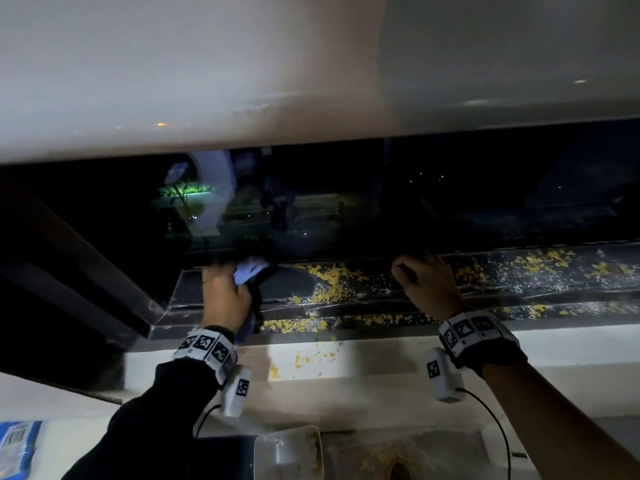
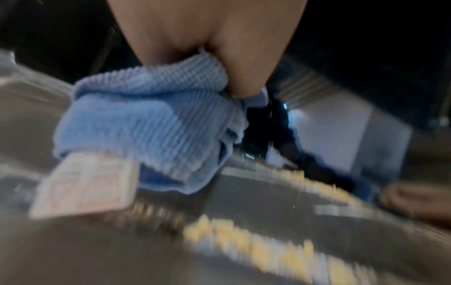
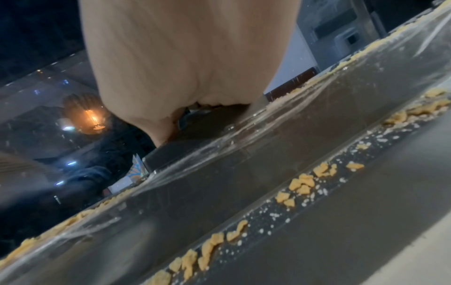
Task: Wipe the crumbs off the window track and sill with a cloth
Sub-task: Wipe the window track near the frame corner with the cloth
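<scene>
My left hand [image 1: 223, 277] grips a bunched light blue cloth [image 1: 251, 269] at the left end of the dark window track [image 1: 287, 289], close to the glass. In the left wrist view the fingers [image 2: 207, 48] pinch the ribbed cloth [image 2: 146, 123], whose white label [image 2: 83, 185] hangs out. Yellow crumbs [image 1: 332, 280] lie scattered along the track to the right of the cloth, and a few crumbs rest on the white sill [image 1: 381, 355]. My right hand [image 1: 420, 270] rests on the track's far rail, holding nothing. Crumbs [image 3: 302, 185] fill the channel below that hand [image 3: 185, 67].
The dark window pane [image 1: 346, 202] stands right behind the track, with a dark frame [image 1: 86, 271] at the left. Below the sill is a white tray [image 1: 287, 448] with crumbs in it, and a blue packet [image 1: 17, 441] lies at bottom left.
</scene>
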`<action>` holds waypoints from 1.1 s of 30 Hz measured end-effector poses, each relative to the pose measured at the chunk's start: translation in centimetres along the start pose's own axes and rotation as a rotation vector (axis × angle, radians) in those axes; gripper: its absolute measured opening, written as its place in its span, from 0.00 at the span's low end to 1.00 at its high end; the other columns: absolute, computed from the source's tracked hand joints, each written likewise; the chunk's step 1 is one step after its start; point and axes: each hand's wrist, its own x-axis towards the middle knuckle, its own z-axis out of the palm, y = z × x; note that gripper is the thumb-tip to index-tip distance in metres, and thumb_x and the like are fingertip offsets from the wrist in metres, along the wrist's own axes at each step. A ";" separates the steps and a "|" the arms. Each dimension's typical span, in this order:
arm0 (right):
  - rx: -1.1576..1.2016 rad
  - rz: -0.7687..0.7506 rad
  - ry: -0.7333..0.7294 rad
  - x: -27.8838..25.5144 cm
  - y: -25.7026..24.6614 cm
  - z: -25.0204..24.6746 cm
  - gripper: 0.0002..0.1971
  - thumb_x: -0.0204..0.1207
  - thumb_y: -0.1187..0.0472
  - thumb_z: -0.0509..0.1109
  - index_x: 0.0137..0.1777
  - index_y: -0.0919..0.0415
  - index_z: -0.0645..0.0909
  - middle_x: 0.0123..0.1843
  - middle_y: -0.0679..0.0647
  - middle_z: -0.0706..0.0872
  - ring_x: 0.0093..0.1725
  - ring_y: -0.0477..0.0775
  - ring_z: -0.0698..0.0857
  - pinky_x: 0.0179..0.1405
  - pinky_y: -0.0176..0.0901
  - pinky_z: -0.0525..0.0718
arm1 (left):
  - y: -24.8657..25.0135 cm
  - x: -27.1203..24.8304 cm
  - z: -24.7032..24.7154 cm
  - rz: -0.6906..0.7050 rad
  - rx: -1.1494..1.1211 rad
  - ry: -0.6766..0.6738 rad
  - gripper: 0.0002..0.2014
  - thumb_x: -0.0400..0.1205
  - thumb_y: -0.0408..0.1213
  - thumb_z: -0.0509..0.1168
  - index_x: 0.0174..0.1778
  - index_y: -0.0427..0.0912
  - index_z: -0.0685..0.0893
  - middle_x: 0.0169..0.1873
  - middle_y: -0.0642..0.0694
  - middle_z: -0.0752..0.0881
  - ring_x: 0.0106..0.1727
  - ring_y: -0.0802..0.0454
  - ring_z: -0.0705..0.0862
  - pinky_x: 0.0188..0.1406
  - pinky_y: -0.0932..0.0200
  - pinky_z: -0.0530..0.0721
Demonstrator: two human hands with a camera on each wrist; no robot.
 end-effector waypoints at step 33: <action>-0.002 -0.024 0.003 -0.1 0.1 0.0 0.16 0.75 0.46 0.54 0.43 0.50 0.82 0.47 0.57 0.84 0.48 0.66 0.80 0.43 0.48 0.71 | -2.7 -1.4 1.4 -0.130 0.301 -0.139 0.30 0.73 0.47 0.57 0.73 0.43 0.74 0.75 0.39 0.71 0.72 0.35 0.67 0.69 0.39 0.65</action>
